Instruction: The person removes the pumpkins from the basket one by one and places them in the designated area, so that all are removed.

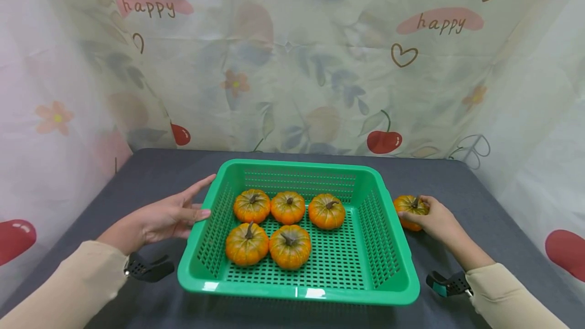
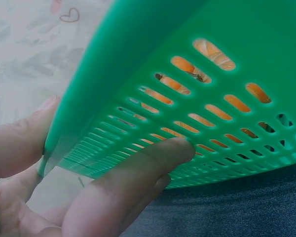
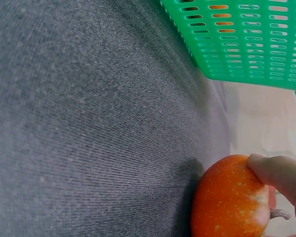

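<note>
A green plastic basket with slotted walls stands in the middle of the table in the head view. Inside it lie several small orange pumpkins, in two rows towards its left side. My left hand holds the basket's left rim; in the left wrist view, the thumb is at the rim and the fingers lie along the slotted outer wall. To the right of the basket, my right hand grips another small pumpkin. The right wrist view shows this pumpkin close over the cloth, with a fingertip on its upper side.
Dark grey cloth covers the table. Patterned curtains with cherries, leaves and the word "happy" hang behind and along both sides. A black strap device is on each wrist.
</note>
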A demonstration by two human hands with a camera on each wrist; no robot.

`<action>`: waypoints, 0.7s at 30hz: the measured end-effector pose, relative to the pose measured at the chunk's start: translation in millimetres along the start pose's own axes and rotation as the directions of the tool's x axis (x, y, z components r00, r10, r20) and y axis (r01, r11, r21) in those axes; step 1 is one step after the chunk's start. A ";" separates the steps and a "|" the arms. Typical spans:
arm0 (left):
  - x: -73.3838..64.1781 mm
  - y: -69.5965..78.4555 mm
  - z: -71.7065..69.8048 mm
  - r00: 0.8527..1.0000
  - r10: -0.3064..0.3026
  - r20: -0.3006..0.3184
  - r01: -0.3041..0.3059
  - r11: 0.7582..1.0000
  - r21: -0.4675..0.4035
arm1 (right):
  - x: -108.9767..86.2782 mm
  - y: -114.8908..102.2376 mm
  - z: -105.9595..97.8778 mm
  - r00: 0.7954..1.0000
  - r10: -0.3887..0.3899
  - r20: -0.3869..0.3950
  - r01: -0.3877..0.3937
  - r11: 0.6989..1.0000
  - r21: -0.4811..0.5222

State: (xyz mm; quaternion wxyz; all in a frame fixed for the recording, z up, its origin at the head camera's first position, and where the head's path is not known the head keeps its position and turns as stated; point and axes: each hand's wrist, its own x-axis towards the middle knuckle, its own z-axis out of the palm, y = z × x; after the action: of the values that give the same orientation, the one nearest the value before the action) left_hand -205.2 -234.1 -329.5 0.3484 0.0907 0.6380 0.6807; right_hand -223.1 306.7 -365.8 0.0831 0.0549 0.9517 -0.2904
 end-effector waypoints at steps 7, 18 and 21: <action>0.4 0.0 -0.1 1.000 -0.002 -0.005 0.002 1.000 0.001 | -0.5 0.6 1.4 1.000 -0.005 -0.011 0.004 1.000 -0.005; 0.3 -0.2 0.2 1.000 0.001 -0.003 -0.001 1.000 -0.001 | 0.4 0.8 2.7 1.000 -0.006 -0.014 0.006 1.000 0.011; 0.2 -0.1 0.3 1.000 0.003 -0.003 -0.003 1.000 0.000 | 0.1 0.4 2.3 1.000 -0.008 -0.017 0.008 1.000 0.012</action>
State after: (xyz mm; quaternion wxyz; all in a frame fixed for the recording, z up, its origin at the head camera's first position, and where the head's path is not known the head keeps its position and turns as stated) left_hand -205.1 -233.8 -329.6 0.3466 0.0905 0.6383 0.6814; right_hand -222.8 305.7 -367.9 0.0738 0.0540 0.9509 -0.2958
